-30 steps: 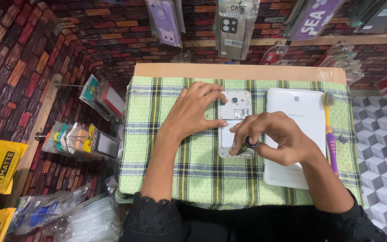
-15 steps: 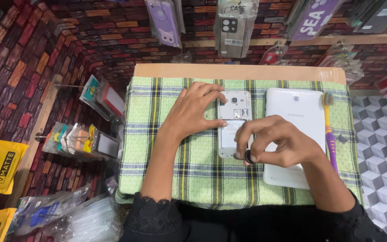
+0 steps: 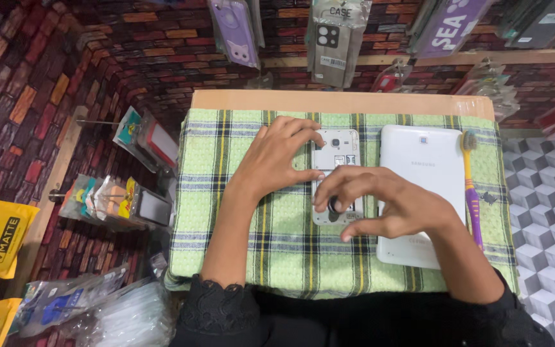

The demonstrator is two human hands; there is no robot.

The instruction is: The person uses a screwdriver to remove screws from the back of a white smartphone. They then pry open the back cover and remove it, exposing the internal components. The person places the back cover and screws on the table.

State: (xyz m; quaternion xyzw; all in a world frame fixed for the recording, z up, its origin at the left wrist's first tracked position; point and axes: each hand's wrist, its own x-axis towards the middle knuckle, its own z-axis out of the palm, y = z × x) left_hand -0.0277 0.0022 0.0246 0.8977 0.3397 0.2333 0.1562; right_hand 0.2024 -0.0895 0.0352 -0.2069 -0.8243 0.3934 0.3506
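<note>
A small white phone (image 3: 338, 151) lies face down with its back cover off on a green plaid cloth (image 3: 277, 244). My left hand (image 3: 277, 157) rests on the phone's left edge, fingers steadying its upper part. My right hand (image 3: 387, 205) hovers over the phone's lower half, with thumb and fingers pinching a small dark round object (image 3: 335, 205) against it. The lower part of the phone is hidden under my right hand.
A white tablet (image 3: 422, 186) lies face down right of the phone. A purple and yellow toothbrush (image 3: 472, 193) lies along the cloth's right side. Phone cases hang on the brick-pattern wall (image 3: 162, 58) behind; packaged items hang at left.
My right hand has shifted slightly over the phone's lower end, its fingers closing round the small dark object. The left hand has stayed in place.
</note>
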